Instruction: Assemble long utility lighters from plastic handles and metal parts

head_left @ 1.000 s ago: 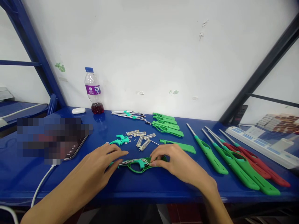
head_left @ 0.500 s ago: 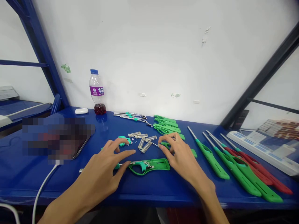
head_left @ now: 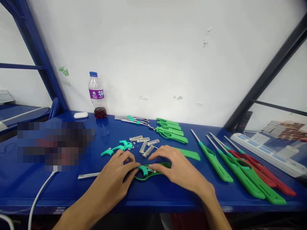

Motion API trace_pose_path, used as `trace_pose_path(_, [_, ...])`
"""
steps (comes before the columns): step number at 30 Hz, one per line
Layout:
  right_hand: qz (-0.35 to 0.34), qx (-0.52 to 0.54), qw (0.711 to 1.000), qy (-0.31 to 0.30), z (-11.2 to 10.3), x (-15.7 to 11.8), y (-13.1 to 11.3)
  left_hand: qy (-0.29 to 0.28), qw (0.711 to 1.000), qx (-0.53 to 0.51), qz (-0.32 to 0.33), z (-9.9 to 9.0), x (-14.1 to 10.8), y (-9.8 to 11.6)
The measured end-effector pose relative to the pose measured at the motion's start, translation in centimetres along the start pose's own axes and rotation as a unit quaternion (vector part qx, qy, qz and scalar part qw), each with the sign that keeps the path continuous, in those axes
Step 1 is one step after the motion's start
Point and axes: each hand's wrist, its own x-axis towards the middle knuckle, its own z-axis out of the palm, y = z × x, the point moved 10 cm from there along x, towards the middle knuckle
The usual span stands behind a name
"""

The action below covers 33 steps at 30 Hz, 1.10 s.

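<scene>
A green lighter shell half [head_left: 141, 177] lies on the blue table with a teal trigger [head_left: 145, 170] and thin wires inside. My left hand [head_left: 120, 174] pinches the shell's front end, where a metal tube [head_left: 89, 175] sticks out to the left. My right hand [head_left: 175, 164] is over the shell's handle, thumb at the wires beside the trigger and index finger apart from it; nothing is seen between them. Just behind are clear fuel tanks [head_left: 148, 150] and loose teal triggers [head_left: 124, 146]. Another green shell half [head_left: 190, 154] lies behind my right hand.
Metal tubes with wires [head_left: 134, 120] and green shells [head_left: 171, 134] lie at the back. Green lighters [head_left: 217, 163] and red lighters [head_left: 263, 172] lie right, beside a white power strip [head_left: 266, 155]. A bottle [head_left: 97, 95] and white case [head_left: 81, 115] stand back left.
My right hand has moved down and left from near the tanks to the shell. My left hand has closed on the shell's front end. The view has shifted slightly.
</scene>
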Motion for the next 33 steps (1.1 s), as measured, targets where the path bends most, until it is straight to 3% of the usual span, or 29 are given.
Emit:
trace_pose_path(7, [-0.006, 0.013, 0.999, -0.051, 2.2, 0.5, -0.9, 0.004, 0.999, 0.025, 0.021, 0.2, -0.1, 0.3])
trace_pose_path(17, [-0.003, 0.017, 0.998, -0.053, 2.2, 0.5, -1.1, 0.019, 0.999, 0.023, 0.029, 0.1, -0.3, 0.4])
trace_pose_path(20, [0.004, 0.018, 0.999, -0.033, 1.5, 0.5, -0.8, 0.035, 0.999, 0.014, 0.004, -1.9, -0.1, -1.5])
trace_pose_path(26, [-0.009, -0.042, 0.998, 0.034, 0.2, 0.7, 0.4, 0.065, 0.986, 0.115, -0.099, -6.6, -0.7, -8.2])
trace_pose_path(29, [-0.01, -0.056, 0.998, 0.04, 0.1, 1.0, 0.9, 0.039, 0.981, 0.139, -0.127, -6.9, -1.3, -9.9])
trace_pose_path(33, [-0.001, -0.068, 0.996, 0.064, -0.7, 1.5, 1.6, -0.002, 0.977, 0.142, -0.16, -5.6, -1.8, -10.8])
